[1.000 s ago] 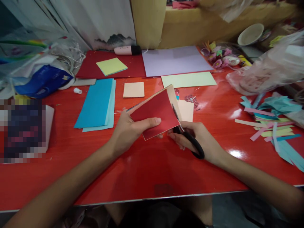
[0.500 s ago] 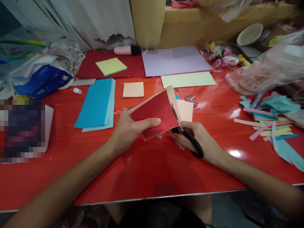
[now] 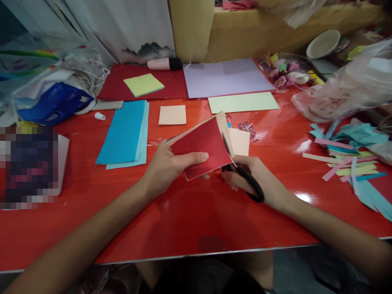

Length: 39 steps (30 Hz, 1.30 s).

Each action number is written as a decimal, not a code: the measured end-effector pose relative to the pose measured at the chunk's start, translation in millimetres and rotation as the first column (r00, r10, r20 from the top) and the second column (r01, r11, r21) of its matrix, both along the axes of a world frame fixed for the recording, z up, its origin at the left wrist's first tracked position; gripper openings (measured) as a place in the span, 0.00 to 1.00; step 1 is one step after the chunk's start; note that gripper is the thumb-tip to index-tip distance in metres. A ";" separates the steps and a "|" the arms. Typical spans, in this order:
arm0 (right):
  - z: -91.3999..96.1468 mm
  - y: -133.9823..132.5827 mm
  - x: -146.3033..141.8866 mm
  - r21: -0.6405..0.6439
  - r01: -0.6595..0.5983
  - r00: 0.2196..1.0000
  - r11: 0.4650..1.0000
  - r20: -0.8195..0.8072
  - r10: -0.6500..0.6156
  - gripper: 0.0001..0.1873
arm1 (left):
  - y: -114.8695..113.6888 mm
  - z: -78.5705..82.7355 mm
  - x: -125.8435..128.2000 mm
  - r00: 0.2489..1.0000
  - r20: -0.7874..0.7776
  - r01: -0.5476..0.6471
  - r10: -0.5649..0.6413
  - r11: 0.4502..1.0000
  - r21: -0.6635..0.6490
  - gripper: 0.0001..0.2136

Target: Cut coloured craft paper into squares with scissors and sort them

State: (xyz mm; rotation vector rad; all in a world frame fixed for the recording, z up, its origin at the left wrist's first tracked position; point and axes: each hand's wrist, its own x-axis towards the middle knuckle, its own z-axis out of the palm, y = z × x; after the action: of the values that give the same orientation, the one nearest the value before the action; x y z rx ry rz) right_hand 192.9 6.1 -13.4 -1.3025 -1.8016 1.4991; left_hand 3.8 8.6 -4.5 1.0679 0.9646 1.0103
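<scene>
My left hand (image 3: 167, 167) grips a red sheet of paper (image 3: 203, 141) with a peach-coloured sheet (image 3: 221, 119) behind it. The thumb presses on the red face, and the other fingers are mostly hidden underneath. In my right hand (image 3: 254, 175) is a pair of scissors (image 3: 251, 187) with black handles. Its blades lie at the right edge of the red paper, with a narrow strip at the lower right corner. A square peach paper (image 3: 172, 115) lies beyond my left hand, and another peach paper (image 3: 240, 141) lies partly behind the held sheets.
Blue paper (image 3: 124, 132) lies on the left of the red table. Paper strips (image 3: 352, 163) are scattered on the right. At the back are lilac paper (image 3: 225, 79), pale green paper (image 3: 245, 102), yellow paper (image 3: 143, 84) and a pink tube with a black cap (image 3: 161, 64).
The scissor blades look slightly closer together along the red paper's right edge. Both hands keep almost the same place and hold.
</scene>
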 end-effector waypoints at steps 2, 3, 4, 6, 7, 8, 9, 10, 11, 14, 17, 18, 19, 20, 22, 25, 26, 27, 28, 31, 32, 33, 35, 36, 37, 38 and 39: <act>-1.8 -0.5 0.3 0.017 0.002 1.000 1.000 0.005 -0.002 0.07 | 0.1 -1.6 -0.2 1.000 0.008 0.000 0.000 1.000 -0.003 0.05; -2.3 -0.3 0.4 0.020 0.004 1.000 1.000 0.008 -0.004 0.07 | 0.3 -2.0 -0.3 1.000 0.013 -0.001 0.001 1.000 -0.007 0.05; -2.4 0.1 0.4 0.019 0.007 1.000 1.000 0.011 -0.007 0.08 | 0.4 -2.1 -0.4 1.000 0.017 -0.003 0.003 1.000 -0.011 0.05; -1.7 1.5 0.2 -0.001 0.013 1.000 1.000 0.018 -0.013 0.07 | 0.7 -1.5 -0.4 1.000 0.011 -0.008 0.008 1.000 -0.022 0.05; -1.0 2.3 0.2 -0.019 0.014 1.000 1.000 0.017 -0.014 0.06 | 0.8 -0.9 -0.4 1.000 0.005 -0.008 0.008 1.000 -0.025 0.05; -0.3 3.1 0.3 -0.036 0.014 1.000 0.999 0.010 -0.013 0.06 | 0.8 -0.2 -0.2 1.000 0.002 -0.005 0.005 1.000 -0.027 0.05; 0.3 3.7 0.4 -0.049 0.010 1.000 0.999 -0.002 -0.010 0.06 | 0.7 0.4 -0.1 1.000 0.004 0.000 0.000 1.000 -0.031 0.05; 0.8 4.1 0.5 -0.058 0.004 1.000 0.998 -0.017 -0.005 0.07 | 0.5 0.9 0.1 1.000 0.010 0.010 -0.009 0.999 -0.037 0.06; 1.1 4.3 0.6 -0.061 -0.002 1.000 0.998 -0.031 0.000 0.08 | 0.2 1.3 0.3 1.000 0.019 0.020 -0.019 0.999 -0.040 0.06; 1.5 3.6 0.2 -0.043 0.000 0.999 0.999 -0.051 -0.002 0.08 | -0.6 1.5 0.8 0.999 0.046 0.026 -0.025 0.999 -0.033 0.06; 1.5 1.5 -1.4 -0.010 0.021 0.998 1.000 -0.060 -0.022 0.10 | -0.8 1.1 1.0 0.999 0.033 0.015 -0.015 1.000 -0.022 0.06; 1.6 0.8 -2.1 -0.003 0.030 0.998 1.000 -0.063 -0.030 0.10 | -0.7 1.0 1.0 1.000 0.022 0.013 -0.013 1.000 -0.023 0.06; 1.7 0.2 -2.8 0.001 0.037 0.997 0.999 -0.067 -0.037 0.10 | -0.6 0.9 0.8 1.000 0.011 0.012 -0.012 1.000 -0.027 0.06; 1.9 -0.2 -3.4 0.001 0.044 0.997 0.999 -0.071 -0.044 0.10 | -0.4 0.9 0.7 1.000 0.001 0.011 -0.011 0.999 -0.032 0.06; 2.6 -0.3 -4.2 -0.016 0.053 0.995 0.998 -0.080 -0.054 0.10 | -0.3 1.0 0.4 1.000 -0.007 0.005 -0.005 0.999 -0.040 0.06; 3.7 1.1 -4.5 -0.077 0.049 0.990 0.996 -0.127 -0.058 0.09 | -0.4 1.4 0.7 1.000 -0.021 0.003 -0.004 0.999 -0.045 0.07; 3.8 1.7 -4.4 -0.096 0.049 0.985 0.994 -0.163 -0.064 0.08 | -0.6 1.6 1.0 1.000 -0.021 0.007 -0.008 0.999 -0.042 0.07; 3.8 2.2 -4.4 -0.114 0.048 0.976 0.992 -0.207 -0.071 0.11 | -0.8 1.9 1.3 1.000 -0.017 0.015 -0.015 0.999 -0.037 0.08; 3.5 2.6 -4.4 -0.128 0.049 0.965 0.991 -0.250 -0.080 0.18 | -1.0 2.1 1.7 1.000 -0.008 0.022 -0.022 0.999 -0.032 0.08; 1.9 2.3 -4.0 -0.140 0.052 0.941 0.989 -0.325 -0.096 0.36 | -1.9 2.4 2.5 1.000 0.014 0.026 -0.026 0.999 -0.029 0.09; 1.2 1.7 -3.7 -0.135 0.050 0.941 0.990 -0.324 -0.092 0.37 | -2.1 2.4 2.6 1.000 0.013 0.023 -0.023 0.999 -0.031 0.09; 0.5 1.0 -3.4 -0.127 0.049 0.943 0.991 -0.321 -0.087 0.37 | -2.3 2.3 2.6 1.000 0.010 0.020 -0.020 0.999 -0.035 0.09; -0.8 -0.4 -2.7 -0.116 0.044 0.947 0.992 -0.311 -0.078 0.33 | -2.5 2.1 2.7 1.000 0.003 0.019 -0.019 0.999 -0.038 0.09; -1.2 -0.9 -2.4 -0.114 0.042 0.948 0.993 -0.310 -0.076 0.31 | -2.5 2.1 2.7 1.000 0.004 0.021 -0.021 0.999 -0.037 0.09; -1.4 -1.2 -2.3 -0.112 0.042 0.946 0.993 -0.316 -0.075 0.29 | -2.4 2.2 2.8 1.000 0.006 0.023 -0.023 0.999 -0.033 0.09; -1.3 -1.2 -2.3 -0.110 0.040 0.942 0.993 -0.327 -0.074 0.28 | -2.4 2.4 2.9 1.000 0.008 0.025 -0.025 0.999 -0.028 0.08; -0.8 -0.9 -2.4 -0.109 0.035 0.939 0.993 -0.338 -0.070 0.28 | -2.3 2.8 2.9 1.000 0.007 0.026 -0.026 0.999 -0.026 0.08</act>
State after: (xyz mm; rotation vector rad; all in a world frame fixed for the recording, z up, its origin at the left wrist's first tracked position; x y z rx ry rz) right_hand 190.5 5.2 -14.3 -1.0463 -1.4755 1.6862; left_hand 6.7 6.2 -1.8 1.0525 0.9539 0.9766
